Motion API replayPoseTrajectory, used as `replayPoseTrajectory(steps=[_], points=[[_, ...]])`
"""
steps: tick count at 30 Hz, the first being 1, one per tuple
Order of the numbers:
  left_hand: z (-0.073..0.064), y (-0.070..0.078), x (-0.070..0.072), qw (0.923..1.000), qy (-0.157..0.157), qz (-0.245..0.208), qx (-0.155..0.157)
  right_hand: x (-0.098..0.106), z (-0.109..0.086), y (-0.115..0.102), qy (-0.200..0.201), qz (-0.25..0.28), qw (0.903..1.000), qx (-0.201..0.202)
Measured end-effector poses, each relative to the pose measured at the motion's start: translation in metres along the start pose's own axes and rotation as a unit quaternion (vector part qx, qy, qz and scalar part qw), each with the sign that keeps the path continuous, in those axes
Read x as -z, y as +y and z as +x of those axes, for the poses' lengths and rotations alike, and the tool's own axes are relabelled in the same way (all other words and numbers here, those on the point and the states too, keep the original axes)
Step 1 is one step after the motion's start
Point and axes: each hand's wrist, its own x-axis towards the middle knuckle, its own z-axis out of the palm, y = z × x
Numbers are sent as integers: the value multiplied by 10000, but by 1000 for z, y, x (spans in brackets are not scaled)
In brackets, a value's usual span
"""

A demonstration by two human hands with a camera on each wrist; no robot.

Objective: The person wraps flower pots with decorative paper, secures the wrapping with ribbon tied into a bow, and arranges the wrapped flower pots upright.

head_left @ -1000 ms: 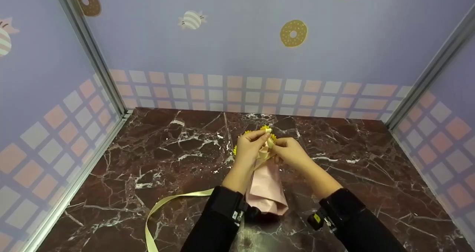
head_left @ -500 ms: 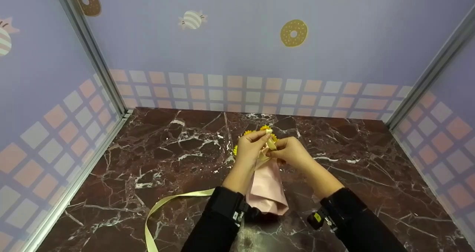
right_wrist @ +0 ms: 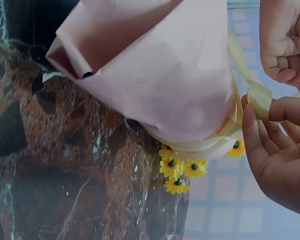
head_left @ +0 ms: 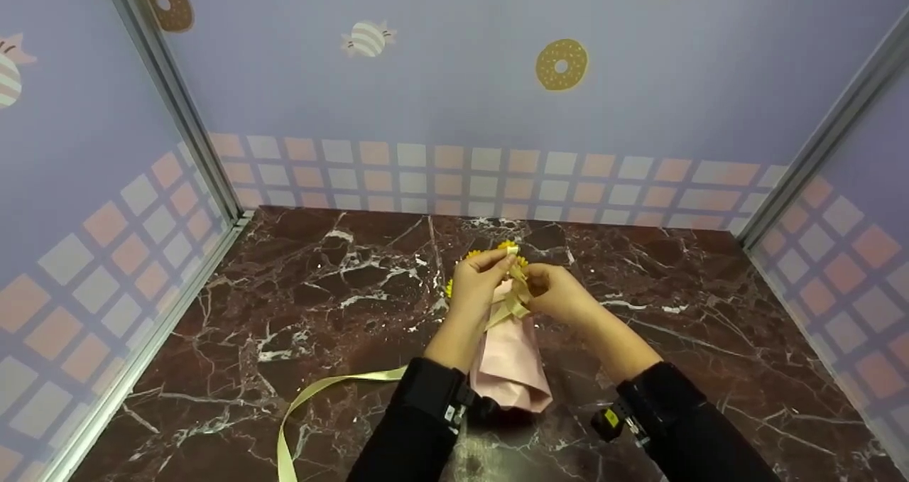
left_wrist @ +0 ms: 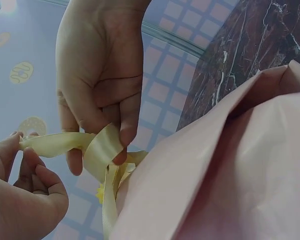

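A bouquet in pink wrapping paper (head_left: 510,365) lies on the table, its yellow flowers (right_wrist: 177,175) pointing away from me. Pale yellow ribbon (left_wrist: 104,150) goes round the wrap near the flowers, and a short tail hangs over the paper in the head view. My left hand (head_left: 477,283) pinches one part of the ribbon between thumb and fingertips, just above the flowers. On the other side, my right hand (head_left: 561,294) holds a looped part of it between thumb and fingers, as the right wrist view shows. Both hands partly hide the ribbon's crossing.
A long ribbon strand (head_left: 305,397) curves over the dark red marbled table (head_left: 341,276) and runs under my left forearm. Purple patterned walls (head_left: 454,91) with metal corner posts enclose the back and both sides.
My right hand's fingers have shifted on the ribbon, dipping toward the wrap and then drawing slightly back right. A ribbon tail now shows over the paper. My left hand stays nearly still.
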Motion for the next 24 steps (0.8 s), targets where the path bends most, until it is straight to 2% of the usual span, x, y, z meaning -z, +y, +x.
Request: replayPoseTrajectory(steps=[2, 7, 11, 14, 17, 20, 22, 24], points=[[0, 0, 0, 10000, 0, -45, -15, 0, -1, 2, 34, -48, 10000, 13], [0, 1, 3, 10000, -4, 29, 22, 2, -3, 8, 421, 43, 9990, -168], [0, 2, 5, 9999, -13, 157, 31, 7, -5, 11, 756, -650, 9947, -245], [0, 2, 6, 9997, -22, 234, -2, 11, -6, 11, 953, -1420, 9850, -235], [0, 3, 7, 9996, -16, 287, -32, 13, -7, 11, 1090, -1655, 9798, -267], [0, 2, 7, 9995, 0, 317, -46, 13, -6, 10, 1152, -1165, 9846, -605], [0, 2, 6, 9995, 2, 313, -27, 13, -5, 10, 1129, -471, 9881, -933], [0, 2, 6, 9997, 3, 263, 12, 13, -4, 10, 1149, 344, 9856, -1195]])
